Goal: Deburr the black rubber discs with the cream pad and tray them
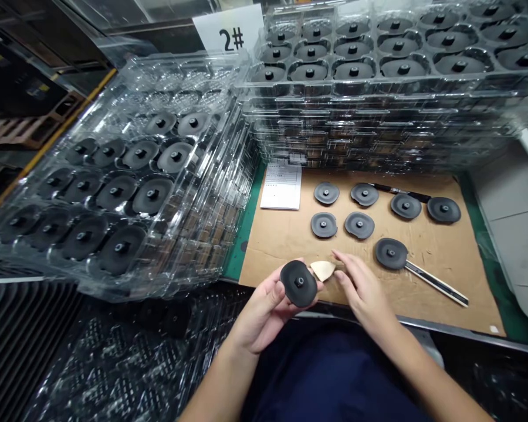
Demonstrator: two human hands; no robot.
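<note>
Seven loose discs (359,225) lie on the cardboard sheet (281,246) covering the desk (506,199), beyond the hands. An eighth, the black disc (298,283), sits in the person's left hand (264,313), just above the cardboard's near edge. It looks light and stiff, a moulded part with a raised hub at its centre, and is best taken by the rim. That is how it is held: left fingers clamped around the edge, face tilted up. The right hand (365,293) lies palm down to the right, wrist low. Its fingers pinch a small beige wedge (323,269), whose tip meets the disc's right rim, touching it as far as I can tell. Clear trays (114,187) of like discs stand left and far.
</note>
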